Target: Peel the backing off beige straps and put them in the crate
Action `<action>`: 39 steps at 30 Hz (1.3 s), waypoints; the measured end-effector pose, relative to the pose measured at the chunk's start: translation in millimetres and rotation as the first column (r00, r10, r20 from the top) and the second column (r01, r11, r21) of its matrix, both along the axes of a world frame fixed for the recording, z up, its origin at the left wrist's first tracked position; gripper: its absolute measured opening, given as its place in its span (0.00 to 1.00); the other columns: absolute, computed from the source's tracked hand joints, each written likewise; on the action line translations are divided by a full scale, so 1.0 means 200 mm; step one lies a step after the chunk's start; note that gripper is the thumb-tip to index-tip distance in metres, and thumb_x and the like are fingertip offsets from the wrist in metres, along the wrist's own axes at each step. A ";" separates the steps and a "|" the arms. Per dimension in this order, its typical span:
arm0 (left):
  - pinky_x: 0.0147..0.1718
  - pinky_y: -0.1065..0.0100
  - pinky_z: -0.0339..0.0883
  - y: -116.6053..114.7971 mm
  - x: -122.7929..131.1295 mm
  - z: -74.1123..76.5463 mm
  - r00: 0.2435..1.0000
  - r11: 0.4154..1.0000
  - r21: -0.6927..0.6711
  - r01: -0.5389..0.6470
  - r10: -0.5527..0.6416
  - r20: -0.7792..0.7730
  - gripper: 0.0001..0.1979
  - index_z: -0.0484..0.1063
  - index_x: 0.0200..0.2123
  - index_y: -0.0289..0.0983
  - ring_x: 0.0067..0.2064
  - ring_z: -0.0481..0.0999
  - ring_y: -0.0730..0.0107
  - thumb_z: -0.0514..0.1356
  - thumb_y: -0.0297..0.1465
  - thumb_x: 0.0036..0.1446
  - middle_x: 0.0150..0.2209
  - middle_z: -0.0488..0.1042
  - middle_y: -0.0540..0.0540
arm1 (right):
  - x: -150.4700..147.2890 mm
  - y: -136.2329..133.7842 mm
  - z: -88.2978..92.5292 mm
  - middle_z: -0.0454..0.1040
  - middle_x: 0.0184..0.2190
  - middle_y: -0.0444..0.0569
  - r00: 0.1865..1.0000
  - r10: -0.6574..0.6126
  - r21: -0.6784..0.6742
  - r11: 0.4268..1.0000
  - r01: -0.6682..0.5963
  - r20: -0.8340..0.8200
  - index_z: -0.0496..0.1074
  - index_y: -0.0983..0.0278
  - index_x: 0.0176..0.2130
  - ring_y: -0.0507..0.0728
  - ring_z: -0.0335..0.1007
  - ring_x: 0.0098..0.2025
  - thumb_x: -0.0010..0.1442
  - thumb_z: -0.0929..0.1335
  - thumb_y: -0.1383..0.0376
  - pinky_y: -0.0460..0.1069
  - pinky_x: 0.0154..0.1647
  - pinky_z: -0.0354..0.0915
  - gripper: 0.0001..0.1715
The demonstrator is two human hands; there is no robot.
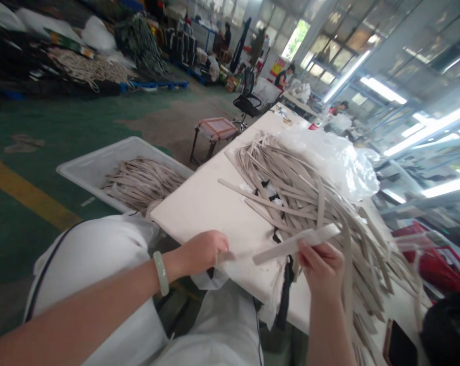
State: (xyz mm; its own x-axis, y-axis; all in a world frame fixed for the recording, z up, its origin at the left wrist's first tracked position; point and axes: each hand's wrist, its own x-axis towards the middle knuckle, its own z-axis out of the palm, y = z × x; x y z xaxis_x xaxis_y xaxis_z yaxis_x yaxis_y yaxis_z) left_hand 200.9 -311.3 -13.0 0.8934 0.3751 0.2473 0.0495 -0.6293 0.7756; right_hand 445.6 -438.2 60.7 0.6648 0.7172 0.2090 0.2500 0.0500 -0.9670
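Between the thumb and fingers of my right hand point(321, 259) is a pale fabric strap point(279, 250), its flat end pointing left over the table. My left hand point(205, 250), with a light green bangle point(161, 273) at the wrist, is closed near the table's front edge. Its fingertips are pressed together, and what they hold, if anything, is blurred. Beyond my right hand a big heap of beige straps point(291, 188) spreads across the white table point(192, 203). Below my right hand a black strip point(285, 295) hangs off the edge.
Left of the table stands a white bin point(96, 157) with more beige straps. Clear plastic sheeting point(329, 152) lies behind the heap. A phone point(400, 345) rests at the lower right. A stool point(217, 128) and an office chair point(248, 96) stand beyond; other people sit farther back.
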 end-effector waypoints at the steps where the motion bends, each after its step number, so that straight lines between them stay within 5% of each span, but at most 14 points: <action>1: 0.47 0.65 0.66 0.01 0.01 0.02 0.997 0.980 -0.196 -0.018 0.031 0.065 0.22 0.74 0.37 0.33 0.44 0.73 0.63 0.53 0.47 0.63 0.42 0.74 0.39 | -0.06 -0.01 -0.03 0.67 0.14 0.43 0.993 0.102 -0.056 0.994 -0.099 0.061 0.74 0.65 0.21 0.48 0.59 0.14 0.48 0.77 0.59 0.44 0.13 0.54 0.14; 4: 0.48 0.62 0.66 0.01 0.05 0.05 0.980 0.753 -0.637 0.164 -0.050 0.194 0.36 0.68 0.50 0.32 0.48 0.73 0.60 0.55 0.58 0.55 0.48 0.73 0.36 | -0.26 -0.01 -0.13 0.69 0.16 0.45 0.905 0.350 -0.196 0.931 -0.308 0.241 0.76 0.64 0.21 0.51 0.62 0.19 0.54 0.73 0.59 0.46 0.19 0.60 0.15; 6: 0.41 0.64 0.68 -0.02 0.06 0.04 0.961 0.605 -0.748 0.274 -0.199 0.191 0.36 0.68 0.48 0.32 0.40 0.75 0.63 0.55 0.59 0.53 0.39 0.76 0.40 | -0.34 0.02 -0.17 0.72 0.22 0.47 0.852 0.471 -0.257 0.873 -0.414 0.229 0.79 0.64 0.27 0.52 0.65 0.24 0.54 0.73 0.59 0.47 0.25 0.64 0.11; 7: 0.37 0.66 0.68 -0.03 0.06 0.03 0.958 0.575 -0.775 0.263 -0.249 0.141 0.33 0.69 0.45 0.32 0.34 0.74 0.67 0.55 0.58 0.55 0.32 0.75 0.44 | -0.35 0.04 -0.17 0.73 0.25 0.47 0.854 0.497 -0.241 0.858 -0.454 0.158 0.80 0.63 0.33 0.52 0.65 0.25 0.54 0.73 0.58 0.46 0.25 0.64 0.11; 10: 0.29 0.69 0.67 -0.05 0.04 0.00 0.955 0.573 -0.808 0.141 -0.293 -0.041 0.22 0.71 0.37 0.33 0.23 0.64 0.75 0.57 0.48 0.60 0.21 0.64 0.54 | -0.27 0.10 -0.16 0.69 0.29 0.45 0.873 0.440 -0.016 0.891 -0.453 -0.210 0.76 0.61 0.47 0.48 0.59 0.22 0.56 0.69 0.49 0.42 0.17 0.57 0.25; 13: 0.29 0.69 0.68 -0.04 0.01 0.00 0.933 0.555 -0.821 0.134 -0.350 -0.084 0.16 0.73 0.35 0.34 0.23 0.61 0.76 0.57 0.43 0.61 0.21 0.59 0.55 | -0.14 0.14 -0.11 0.61 0.23 0.41 0.877 0.299 0.176 0.952 -0.249 -0.375 0.76 0.62 0.35 0.45 0.47 0.16 0.63 0.63 0.47 0.40 0.10 0.43 0.24; 18: 0.21 0.74 0.57 -0.04 0.02 0.01 0.923 0.516 -0.832 0.202 -0.384 -0.015 0.15 0.72 0.32 0.34 0.22 0.57 0.76 0.56 0.41 0.61 0.21 0.58 0.54 | -0.15 0.12 -0.05 0.66 0.21 0.43 0.974 0.221 0.047 0.974 -0.223 0.054 0.72 0.65 0.24 0.46 0.55 0.14 0.66 0.62 0.50 0.43 0.11 0.49 0.29; 22: 0.21 0.74 0.52 -0.05 0.05 0.00 0.930 0.455 -0.873 0.175 -0.367 -0.005 0.15 0.71 0.33 0.35 0.22 0.56 0.77 0.57 0.42 0.60 0.21 0.58 0.54 | -0.26 0.08 -0.05 0.68 0.21 0.45 0.913 0.187 -0.091 0.982 -0.165 0.362 0.73 0.65 0.27 0.49 0.59 0.17 0.68 0.61 0.52 0.45 0.16 0.56 0.26; 25: 0.22 0.74 0.54 -0.05 0.05 0.00 0.932 0.463 -0.869 0.176 -0.362 -0.003 0.14 0.71 0.34 0.35 0.23 0.57 0.77 0.57 0.40 0.60 0.23 0.60 0.53 | -0.35 0.09 -0.09 0.70 0.24 0.47 0.812 0.384 -0.144 0.923 -0.358 0.440 0.74 0.64 0.28 0.52 0.65 0.25 0.69 0.59 0.55 0.48 0.26 0.62 0.26; 27: 0.22 0.74 0.55 -0.04 0.04 0.01 0.939 0.503 -0.846 0.174 -0.344 -0.012 0.12 0.70 0.33 0.34 0.23 0.59 0.77 0.57 0.38 0.59 0.24 0.61 0.53 | -0.38 0.10 -0.09 0.71 0.30 0.49 0.793 0.477 -0.133 0.876 -0.463 0.379 0.77 0.63 0.31 0.55 0.68 0.32 0.68 0.61 0.55 0.50 0.34 0.64 0.23; 29: 0.22 0.74 0.54 -0.03 0.03 0.02 0.936 0.525 -0.831 0.181 -0.351 -0.018 0.11 0.70 0.32 0.34 0.24 0.58 0.77 0.57 0.37 0.59 0.24 0.61 0.53 | -0.36 0.10 -0.07 0.71 0.35 0.50 0.874 0.448 0.007 0.889 -0.457 0.191 0.79 0.62 0.36 0.55 0.68 0.36 0.65 0.63 0.54 0.51 0.37 0.64 0.20; 33: 0.21 0.74 0.52 -0.02 0.01 0.02 0.907 0.526 -0.819 0.229 -0.420 -0.016 0.09 0.71 0.32 0.34 0.24 0.58 0.77 0.56 0.33 0.59 0.25 0.61 0.52 | -0.23 0.07 0.04 0.69 0.28 0.46 0.928 0.299 0.359 0.910 -0.207 -0.223 0.80 0.61 0.35 0.52 0.64 0.29 0.63 0.63 0.49 0.50 0.33 0.63 0.23; 36: 0.21 0.74 0.53 -0.02 0.02 0.01 0.906 0.533 -0.813 0.234 -0.423 -0.017 0.10 0.71 0.32 0.33 0.23 0.58 0.78 0.55 0.34 0.60 0.25 0.61 0.52 | -0.20 0.07 0.05 0.70 0.24 0.48 0.928 0.310 0.325 0.916 -0.233 -0.208 0.80 0.64 0.28 0.54 0.66 0.29 0.65 0.62 0.50 0.50 0.34 0.63 0.29; 39: 0.21 0.74 0.52 -0.03 0.03 0.02 0.904 0.500 -0.830 0.245 -0.428 0.010 0.09 0.72 0.33 0.33 0.23 0.58 0.78 0.56 0.33 0.59 0.24 0.61 0.53 | -0.30 0.08 -0.03 0.74 0.24 0.52 0.893 0.392 0.177 0.916 -0.359 -0.219 0.79 0.65 0.24 0.56 0.70 0.34 0.67 0.58 0.51 0.51 0.38 0.64 0.34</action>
